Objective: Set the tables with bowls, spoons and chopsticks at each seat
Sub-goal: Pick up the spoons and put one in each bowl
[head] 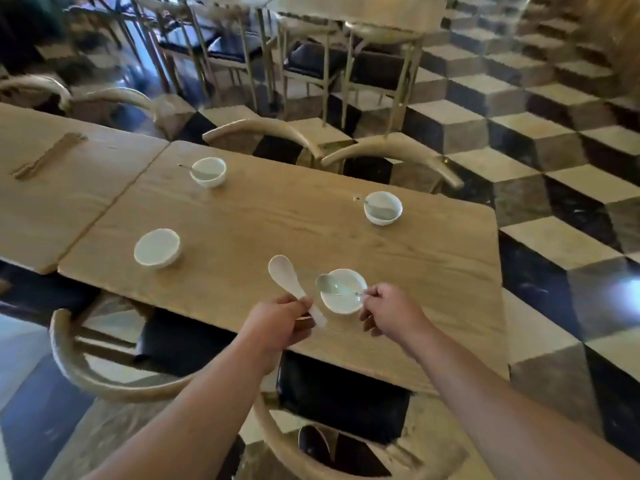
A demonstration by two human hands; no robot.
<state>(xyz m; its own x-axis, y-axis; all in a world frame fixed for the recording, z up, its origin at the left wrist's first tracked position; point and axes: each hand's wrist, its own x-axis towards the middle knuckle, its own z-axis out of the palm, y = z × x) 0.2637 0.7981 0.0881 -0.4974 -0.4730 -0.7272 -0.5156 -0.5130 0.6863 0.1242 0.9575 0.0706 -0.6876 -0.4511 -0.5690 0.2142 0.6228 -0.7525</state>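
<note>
Several white bowls stand on the wooden table point(277, 216). The near right bowl point(343, 299) lies just ahead of my hands. My right hand point(388, 310) pinches the handle of a spoon point(327, 284) whose head lies over that bowl's left rim. My left hand point(280, 320) grips a white spoon point(287, 282) by its handle, head raised above the table left of the bowl. The near left bowl point(157, 248) holds nothing. Two far bowls, one left point(208, 171) and one right point(383, 207), each hold a spoon.
A bundle of chopsticks point(48, 155) lies on the adjoining table point(52, 209) at left. Wooden chairs with black seats point(346, 393) are tucked in on the near and far sides. More tables and chairs point(311, 57) stand behind, on a checkered floor point(554, 168).
</note>
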